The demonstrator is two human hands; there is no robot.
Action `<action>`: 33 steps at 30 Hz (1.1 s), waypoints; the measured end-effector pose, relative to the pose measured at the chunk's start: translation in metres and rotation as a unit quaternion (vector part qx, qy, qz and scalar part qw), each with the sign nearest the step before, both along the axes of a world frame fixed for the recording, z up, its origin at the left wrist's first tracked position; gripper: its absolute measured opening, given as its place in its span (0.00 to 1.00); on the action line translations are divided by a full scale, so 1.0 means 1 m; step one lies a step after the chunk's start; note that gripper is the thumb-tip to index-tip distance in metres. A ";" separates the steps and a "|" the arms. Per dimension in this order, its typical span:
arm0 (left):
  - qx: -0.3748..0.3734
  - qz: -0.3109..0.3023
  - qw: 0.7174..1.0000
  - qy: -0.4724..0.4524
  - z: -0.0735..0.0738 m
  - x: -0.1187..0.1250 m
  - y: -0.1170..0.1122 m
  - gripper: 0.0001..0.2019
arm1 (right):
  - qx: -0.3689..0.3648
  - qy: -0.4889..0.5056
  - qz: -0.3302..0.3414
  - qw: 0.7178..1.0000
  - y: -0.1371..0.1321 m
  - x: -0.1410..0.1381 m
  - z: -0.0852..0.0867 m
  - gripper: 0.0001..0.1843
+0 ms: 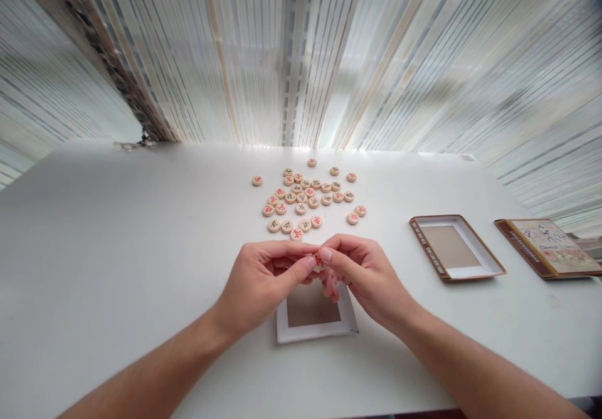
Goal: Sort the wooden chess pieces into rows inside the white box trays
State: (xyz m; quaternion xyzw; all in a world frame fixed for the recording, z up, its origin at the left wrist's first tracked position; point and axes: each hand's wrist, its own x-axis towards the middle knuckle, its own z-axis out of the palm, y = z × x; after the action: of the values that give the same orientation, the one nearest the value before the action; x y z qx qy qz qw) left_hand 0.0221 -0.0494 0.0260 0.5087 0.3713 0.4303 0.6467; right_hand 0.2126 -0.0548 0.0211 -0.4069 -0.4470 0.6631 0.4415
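Note:
Between the fingertips of both hands is a round wooden Chinese chess piece (318,261) with a red character, partly covered by the thumbs. My left hand (268,275) pinches it from the left, and my right hand (364,271) pinches it from the right. Beneath the hands lies a shallow white tray (281,325) with a grey-brown base; its far part is hidden by my fingers. Just beyond the hands, several more Chinese chess pieces (301,208) are spread over the white table, some marked red and some black. The nearest loose one, a red-marked piece (296,235), lies close to my fingertips.
To the right sits an open shallow box (482,268) with a brown edge and white inner rim. Farther right is a printed box lid (559,243). The white table (141,268) ends at a striped curtain (254,55) at the back.

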 end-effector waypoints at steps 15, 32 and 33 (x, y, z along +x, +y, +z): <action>-0.025 -0.008 0.999 -0.044 -0.001 0.002 0.002 0.17 | -0.014 0.049 0.006 0.999 0.001 0.002 -0.003 0.17; 0.141 0.004 0.986 0.086 -0.003 -0.001 -0.001 0.14 | -0.018 -0.013 -0.022 1.000 0.000 0.000 -0.002 0.19; 0.143 0.001 0.986 0.085 -0.003 -0.001 -0.001 0.14 | -0.012 -0.014 -0.022 1.000 0.000 0.001 -0.001 0.19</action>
State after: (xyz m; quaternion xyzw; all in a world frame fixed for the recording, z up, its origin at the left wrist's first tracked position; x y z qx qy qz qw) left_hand 0.0206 -0.0504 0.0234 0.6301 0.3600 0.4345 0.5335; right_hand 0.2131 -0.0550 0.0201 -0.4309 -0.4358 0.6532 0.4447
